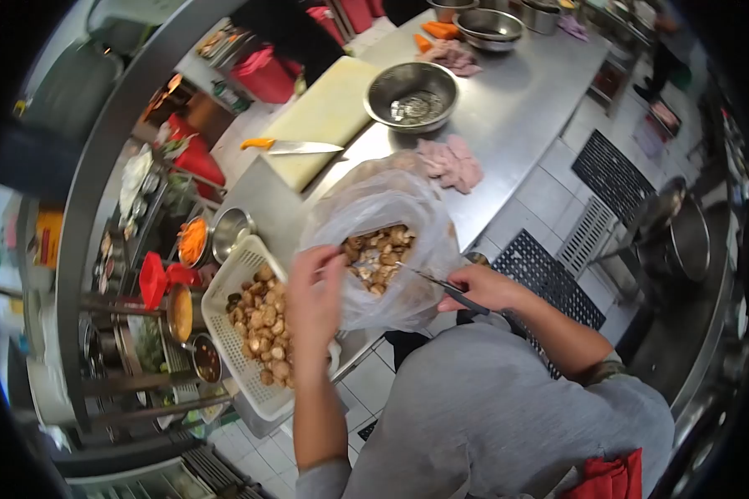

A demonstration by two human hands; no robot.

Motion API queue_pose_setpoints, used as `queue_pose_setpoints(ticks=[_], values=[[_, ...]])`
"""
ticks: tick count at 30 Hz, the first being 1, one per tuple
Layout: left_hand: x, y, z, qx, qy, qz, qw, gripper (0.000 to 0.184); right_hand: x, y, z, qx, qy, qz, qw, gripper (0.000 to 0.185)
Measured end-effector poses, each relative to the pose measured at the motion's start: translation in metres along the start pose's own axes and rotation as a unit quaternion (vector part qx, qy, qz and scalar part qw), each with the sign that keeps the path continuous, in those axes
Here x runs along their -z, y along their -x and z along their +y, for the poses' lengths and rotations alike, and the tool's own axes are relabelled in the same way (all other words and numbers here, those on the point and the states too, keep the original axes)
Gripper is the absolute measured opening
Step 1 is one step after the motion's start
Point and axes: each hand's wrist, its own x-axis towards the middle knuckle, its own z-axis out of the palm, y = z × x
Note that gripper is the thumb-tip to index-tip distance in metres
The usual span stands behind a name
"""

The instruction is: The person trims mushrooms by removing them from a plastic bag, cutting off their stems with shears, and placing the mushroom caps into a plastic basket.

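A clear plastic bag (374, 208) stands open on the steel table, with brown mushrooms (383, 258) inside. My right hand (483, 289) is closed on dark-handled scissors (453, 291), whose blades point into the bag's mouth. At the bag's left edge is my left hand (316, 287), blurred by motion; its fingertips are too smeared to tell what they hold. Left of that hand, a white perforated basket (216, 308) holds many whole mushrooms (266, 324).
Beyond the bag lie a cutting board (333, 104) with an orange-handled knife (291, 147), a metal bowl (412, 96) and a pink cloth (449, 162). Shredded carrot (193, 241) and sauce containers (181, 312) stand at left. Black mats (549, 279) lie on the floor at right.
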Motion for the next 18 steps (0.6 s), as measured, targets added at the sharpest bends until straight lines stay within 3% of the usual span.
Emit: queue_pose_setpoints(ticks=[1, 3, 5, 7, 9, 12, 15, 16, 17, 18], values=[[-0.030, -0.008, -0.030, 0.032, -0.016, -0.028, 0.999, 0.020, -0.001, 0.003, 0.003, -0.003, -0.009, 0.002, 1.000, 0.054], [-0.081, -0.023, -0.088, -0.065, -0.196, 0.030, 0.978, 0.015, -0.001, -0.001, 0.005, 0.008, -0.013, 0.004, 1.000, 0.050], [-0.104, -0.028, -0.110, -0.006, -0.292, -0.028, 0.956, 0.015, 0.003, -0.001, 0.008, -0.007, 0.013, -0.010, 1.000, 0.046], [-0.104, -0.032, -0.100, 0.029, -0.331, -0.047, 0.942, 0.014, 0.003, 0.001, 0.010, -0.025, -0.030, -0.009, 0.999, 0.038], [-0.125, -0.031, -0.142, -0.037, -0.315, 0.034, 0.948, 0.018, 0.003, 0.009, -0.010, -0.068, -0.069, -0.002, 0.995, 0.031], [-0.118, -0.026, -0.134, 0.004, -0.295, 0.042, 0.955, 0.022, 0.002, 0.017, -0.003, -0.075, -0.113, 0.021, 0.991, 0.028], [-0.110, -0.001, -0.115, -0.023, -0.148, 0.133, 0.980, 0.028, 0.004, 0.023, -0.001, -0.072, -0.138, 0.029, 0.987, 0.029], [-0.104, 0.008, -0.102, 0.070, 0.060, 0.100, 0.991, 0.033, 0.006, 0.025, 0.001, -0.083, -0.095, 0.033, 0.992, 0.030], [-0.092, 0.016, -0.093, 0.161, 0.265, 0.051, 0.949, 0.039, 0.004, 0.024, 0.003, -0.056, -0.059, 0.042, 0.996, 0.034], [-0.084, 0.024, -0.083, 0.251, 0.455, -0.012, 0.854, 0.046, 0.003, 0.025, 0.000, -0.035, -0.022, 0.057, 0.997, 0.038]])
